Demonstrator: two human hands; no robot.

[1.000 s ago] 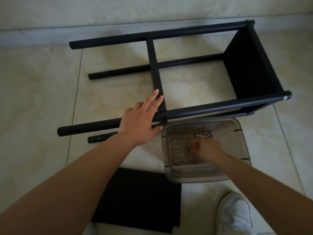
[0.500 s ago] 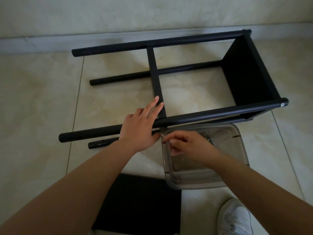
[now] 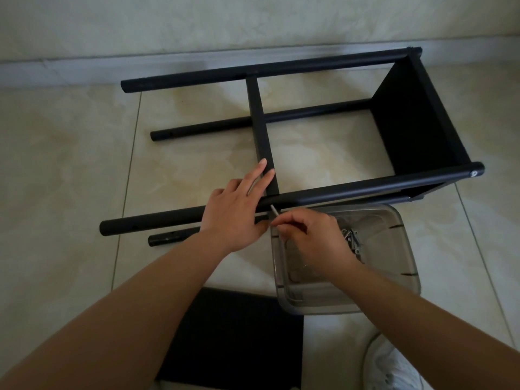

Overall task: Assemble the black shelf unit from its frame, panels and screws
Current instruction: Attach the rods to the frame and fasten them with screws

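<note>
Head view: the black shelf frame [image 3: 281,128] lies on its side on the tiled floor [image 3: 64,164], one panel [image 3: 413,128] fitted at its right end. The left hand [image 3: 233,215] lies flat, fingers spread, on the frame's near tube beside the crossbar. The right hand [image 3: 312,237] pinches a screw [image 3: 274,210], tip touching that tube. Just below the frame sits a clear tub [image 3: 394,277] with more screws [image 3: 351,239]; a loose panel [image 3: 239,339] lies nearer still.

Pale glossy floor tiles [image 3: 70,170] with thin grout lines run up to a light baseboard [image 3: 84,71] below the wall [image 3: 253,21]; a white shoe [image 3: 394,364] sits at the bottom edge, right of centre
</note>
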